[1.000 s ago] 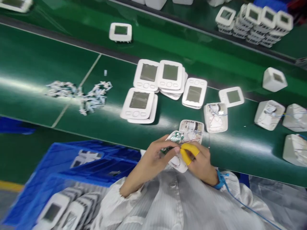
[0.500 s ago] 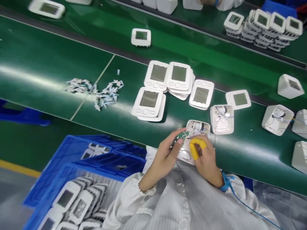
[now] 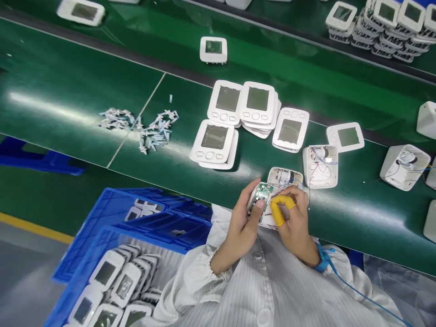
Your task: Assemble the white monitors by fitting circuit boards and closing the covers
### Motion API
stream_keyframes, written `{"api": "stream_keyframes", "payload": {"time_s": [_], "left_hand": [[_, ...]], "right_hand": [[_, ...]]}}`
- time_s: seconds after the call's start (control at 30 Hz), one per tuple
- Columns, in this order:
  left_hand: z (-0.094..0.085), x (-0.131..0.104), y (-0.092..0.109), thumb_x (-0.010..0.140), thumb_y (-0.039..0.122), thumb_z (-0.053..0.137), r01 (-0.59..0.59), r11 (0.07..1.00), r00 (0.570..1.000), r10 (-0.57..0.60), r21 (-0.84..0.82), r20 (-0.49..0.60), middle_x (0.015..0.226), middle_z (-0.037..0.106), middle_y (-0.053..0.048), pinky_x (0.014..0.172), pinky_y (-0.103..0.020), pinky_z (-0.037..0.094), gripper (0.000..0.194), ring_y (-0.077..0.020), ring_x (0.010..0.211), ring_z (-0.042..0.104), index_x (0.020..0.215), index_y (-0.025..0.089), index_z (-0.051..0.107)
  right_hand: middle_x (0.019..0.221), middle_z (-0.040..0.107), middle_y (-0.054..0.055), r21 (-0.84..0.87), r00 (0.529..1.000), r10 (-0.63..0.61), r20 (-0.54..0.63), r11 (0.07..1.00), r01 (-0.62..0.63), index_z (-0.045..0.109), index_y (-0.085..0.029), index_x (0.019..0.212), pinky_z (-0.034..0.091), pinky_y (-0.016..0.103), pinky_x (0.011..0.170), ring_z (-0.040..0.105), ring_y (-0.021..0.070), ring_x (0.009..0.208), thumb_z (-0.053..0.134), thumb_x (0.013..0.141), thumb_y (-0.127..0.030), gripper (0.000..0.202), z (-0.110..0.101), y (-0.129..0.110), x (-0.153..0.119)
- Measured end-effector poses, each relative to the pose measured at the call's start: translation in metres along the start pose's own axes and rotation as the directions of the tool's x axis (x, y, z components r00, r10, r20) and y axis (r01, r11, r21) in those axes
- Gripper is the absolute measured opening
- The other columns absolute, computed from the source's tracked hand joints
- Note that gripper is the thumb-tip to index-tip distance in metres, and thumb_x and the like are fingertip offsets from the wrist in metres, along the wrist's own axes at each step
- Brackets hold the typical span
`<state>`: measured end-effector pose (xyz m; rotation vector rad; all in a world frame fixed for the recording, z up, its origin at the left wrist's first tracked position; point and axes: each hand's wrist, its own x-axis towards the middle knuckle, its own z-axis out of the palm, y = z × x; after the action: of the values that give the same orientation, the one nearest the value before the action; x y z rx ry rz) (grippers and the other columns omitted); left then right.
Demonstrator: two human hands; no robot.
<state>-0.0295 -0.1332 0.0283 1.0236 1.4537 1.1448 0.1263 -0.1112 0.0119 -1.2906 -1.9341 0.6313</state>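
Observation:
My left hand (image 3: 244,218) grips a green circuit board (image 3: 263,193) with its thumb across the face, tilted toward me. Beside it my right hand (image 3: 293,222), with yellow covers on thumb and forefinger, pinches at the board's right edge; thin wires run there, and what lies between the fingertips is too small to make out. Behind and below the board is an open white housing (image 3: 285,176) with wires, partly hidden by my hands. Another open white housing (image 3: 320,168) with wires stands just to the right.
White screen panels (image 3: 213,141) lie stacked beyond my hands. Small light parts (image 3: 155,131) are heaped left. More housings (image 3: 404,167) stand right. A blue crate (image 3: 78,268) of panels is at lower left. A blue cord (image 3: 361,293) runs from my right wrist.
The circuit board has turned so that its face shows more fully. Both hands remain close together at the board, and the whole view has shifted slightly.

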Motion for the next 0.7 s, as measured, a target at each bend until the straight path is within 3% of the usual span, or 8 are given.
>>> {"api": "stream_keyframes", "payload": {"time_s": [0.43,0.7], "left_hand": [[0.006,-0.012,-0.013,0.106,0.039,0.056,-0.018,0.999,0.998,0.016,-0.033,-0.06,0.145,0.062,-0.01,0.11,-0.039,0.051,0.045,-0.0255,0.13,0.062,0.148,0.025,0.05],[0.006,-0.014,-0.018,0.108,0.039,0.052,-0.076,0.997,0.997,0.075,0.027,0.014,0.15,0.054,-0.012,0.118,-0.043,0.045,0.049,-0.0267,0.138,0.055,0.153,0.025,0.042]], "right_hand": [[0.119,0.052,0.008,0.032,0.998,0.044,0.043,0.998,-0.046,0.059,-0.024,0.112,0.043,0.048,0.098,0.054,0.0255,0.113,0.052,0.098,-0.014,0.018,0.0,-0.006,-0.005],[0.12,0.054,0.008,-0.008,0.999,0.021,0.037,1.0,-0.021,0.063,-0.025,0.116,0.047,0.045,0.094,0.056,0.0258,0.113,0.054,0.101,-0.018,0.019,-0.001,0.0,-0.01]]}}
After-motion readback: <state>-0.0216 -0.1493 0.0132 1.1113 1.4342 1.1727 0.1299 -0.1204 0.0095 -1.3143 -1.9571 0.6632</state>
